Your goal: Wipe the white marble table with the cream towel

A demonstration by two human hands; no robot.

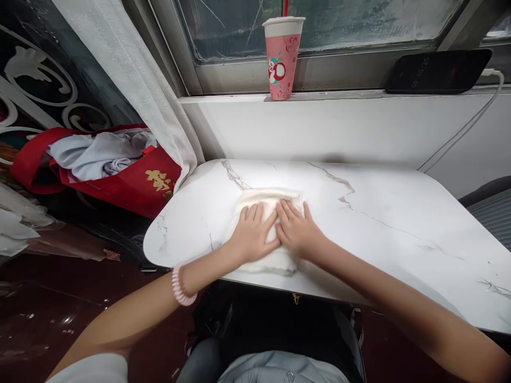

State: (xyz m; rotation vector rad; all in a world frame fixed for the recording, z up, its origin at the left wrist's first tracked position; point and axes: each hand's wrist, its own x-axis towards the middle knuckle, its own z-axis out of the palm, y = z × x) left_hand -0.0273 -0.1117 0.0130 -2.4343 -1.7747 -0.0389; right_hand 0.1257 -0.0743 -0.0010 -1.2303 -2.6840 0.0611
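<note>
A cream-white folded cloth (271, 261) lies near the front edge of the white marbled table (383, 197). My left hand (254, 234) rests palm down on its left and middle part, fingers spread, with a pink coil band (182, 287) round the wrist. Flat on the cloth's right side is my right hand (297, 229), its fingers stretched out and touching the left hand's fingers. Neither hand grips anything. Much of the cloth's middle is hidden under the hands.
On the window sill stand a pink paper cup (281, 66) with a red straw and, further right, a black phone (439, 72) with a white cable. A red bag (123, 186) holding pale clothes is left of the table, by a white curtain (136, 69).
</note>
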